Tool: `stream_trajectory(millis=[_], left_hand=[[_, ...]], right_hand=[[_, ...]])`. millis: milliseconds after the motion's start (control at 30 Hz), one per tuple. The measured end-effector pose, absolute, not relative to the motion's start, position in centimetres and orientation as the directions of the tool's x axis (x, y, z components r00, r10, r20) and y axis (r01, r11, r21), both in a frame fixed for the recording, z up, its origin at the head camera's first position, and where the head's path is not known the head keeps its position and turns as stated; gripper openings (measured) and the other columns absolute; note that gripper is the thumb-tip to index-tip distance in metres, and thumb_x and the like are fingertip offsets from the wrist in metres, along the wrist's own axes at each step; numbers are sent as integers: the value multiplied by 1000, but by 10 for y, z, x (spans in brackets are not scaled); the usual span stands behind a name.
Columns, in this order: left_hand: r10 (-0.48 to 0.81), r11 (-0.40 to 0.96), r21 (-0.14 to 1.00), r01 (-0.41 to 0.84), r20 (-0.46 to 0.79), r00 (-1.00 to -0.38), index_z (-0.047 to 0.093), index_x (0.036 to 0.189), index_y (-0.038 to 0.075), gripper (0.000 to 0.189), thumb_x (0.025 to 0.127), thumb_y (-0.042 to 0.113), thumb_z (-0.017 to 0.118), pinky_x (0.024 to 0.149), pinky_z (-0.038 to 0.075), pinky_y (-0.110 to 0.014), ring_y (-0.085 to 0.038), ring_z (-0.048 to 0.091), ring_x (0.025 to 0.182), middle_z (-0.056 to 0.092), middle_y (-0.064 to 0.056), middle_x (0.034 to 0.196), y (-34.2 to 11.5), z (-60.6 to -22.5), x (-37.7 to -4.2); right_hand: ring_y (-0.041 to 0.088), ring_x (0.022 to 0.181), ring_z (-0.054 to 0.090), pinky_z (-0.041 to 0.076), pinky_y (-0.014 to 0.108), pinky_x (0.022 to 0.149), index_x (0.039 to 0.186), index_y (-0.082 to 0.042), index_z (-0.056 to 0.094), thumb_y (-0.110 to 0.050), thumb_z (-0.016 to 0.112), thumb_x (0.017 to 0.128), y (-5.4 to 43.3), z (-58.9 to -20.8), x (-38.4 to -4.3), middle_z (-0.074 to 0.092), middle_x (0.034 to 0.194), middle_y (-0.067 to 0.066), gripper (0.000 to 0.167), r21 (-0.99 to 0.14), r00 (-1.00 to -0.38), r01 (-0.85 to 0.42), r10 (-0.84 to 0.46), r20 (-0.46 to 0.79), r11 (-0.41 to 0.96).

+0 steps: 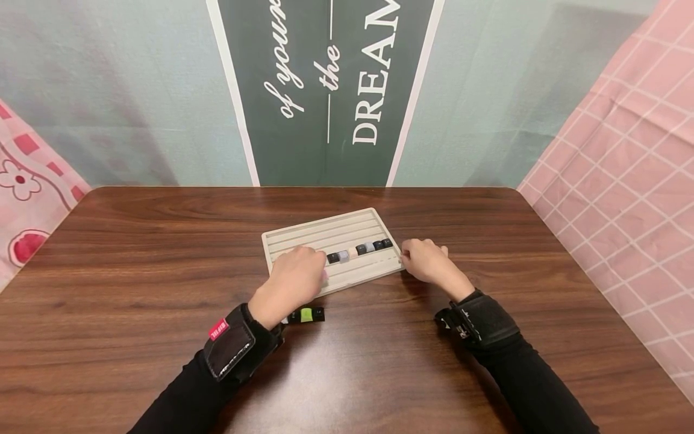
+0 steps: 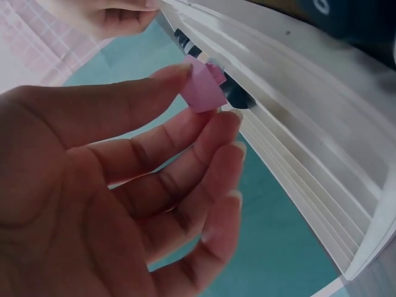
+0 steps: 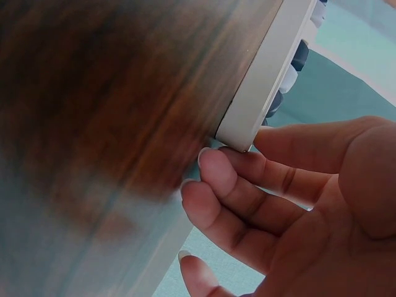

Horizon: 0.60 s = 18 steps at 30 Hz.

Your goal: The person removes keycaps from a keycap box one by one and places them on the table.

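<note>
My left hand (image 1: 297, 274) pinches a pink keycap (image 2: 203, 88) between thumb and forefinger, over the near left part of a cream ridged tray (image 1: 325, 231). In the left wrist view the pink keycap is beside a dark keycap (image 2: 238, 96) at the row's end. Several black, grey and cream keycaps (image 1: 361, 248) sit in one line along a slot of the tray, reaching its right side. My right hand (image 1: 428, 260) grips the tray's near right corner, thumb on top and forefinger against its outer side, as the right wrist view shows.
On the wooden table (image 1: 379, 361), a short line of loose keycaps (image 1: 306, 314), black with one green, lies in front of the tray, partly hidden by the left wrist. Behind the table hangs a green cloth with lettering (image 1: 331, 90); a pink checked cloth (image 1: 640, 150) borders the right.
</note>
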<state>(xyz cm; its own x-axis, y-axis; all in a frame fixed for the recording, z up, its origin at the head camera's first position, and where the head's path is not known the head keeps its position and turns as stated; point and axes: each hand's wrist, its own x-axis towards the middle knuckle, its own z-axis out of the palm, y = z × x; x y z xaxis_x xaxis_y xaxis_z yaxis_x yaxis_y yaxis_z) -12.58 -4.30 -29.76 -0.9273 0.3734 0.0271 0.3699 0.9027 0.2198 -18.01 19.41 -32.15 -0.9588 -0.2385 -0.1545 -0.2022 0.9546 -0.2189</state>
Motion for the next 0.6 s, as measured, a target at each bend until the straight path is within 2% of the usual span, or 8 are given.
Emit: stream_trajectory(millis=[333,500,600], left_hand=[[401,894,207,396,22,-916,61,76,4,13,82,14,67,48,45,-36,-20,55,63,55,-6,68,-41,-298,-120],[427,883,180,434,77,-901,58,70,5,14,78,11,68,47,44,-35,-20,54,60,54,-6,64,-41,-301,-117],[435,878,179,443,83,-896,57,68,7,16,77,11,69,50,45,-36,-23,56,63,56,-6,65,-40,-302,-115]], right_hand=[[25,69,50,32,43,64,73,-10,53,-16,52,90,194,-321,-180,51,66,4,18,-223,-959,-196,-235,-161,955],[24,67,49,30,42,63,71,-10,51,-14,51,90,193,-321,-179,49,65,4,19,-226,-958,-200,-239,-160,953],[24,65,48,29,41,63,70,-10,49,-14,50,90,194,-321,-179,48,64,4,20,-227,-958,-202,-241,-158,953]])
